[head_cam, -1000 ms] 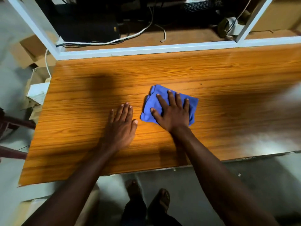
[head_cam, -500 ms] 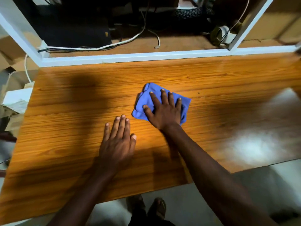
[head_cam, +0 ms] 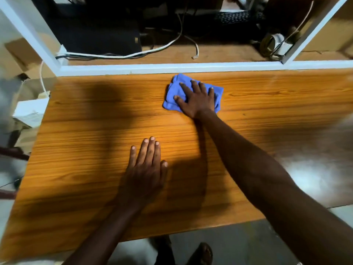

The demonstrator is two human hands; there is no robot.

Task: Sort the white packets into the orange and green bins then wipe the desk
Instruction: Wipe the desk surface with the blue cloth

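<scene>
A crumpled blue cloth [head_cam: 174, 91] lies on the wooden desk [head_cam: 86, 131], close to the desk's far edge. My right hand [head_cam: 196, 99] presses flat on the cloth with its fingers spread and straight. My left hand [head_cam: 145, 165] rests palm down on the bare desk nearer to me, fingers straight and together, apart from the cloth. No white packets and no orange or green bins are in view.
A white frame rail [head_cam: 172, 66] runs along the desk's far edge. Behind it lie white cables [head_cam: 122, 55], a keyboard [head_cam: 234, 16] and a tape roll [head_cam: 271, 44]. Cardboard boxes [head_cam: 28, 111] stand left of the desk. My feet [head_cam: 200, 253] show below the near edge.
My right hand has pushed the blue cloth away from me toward the desk's far edge. My left hand stays flat on the desk, now well behind the cloth.
</scene>
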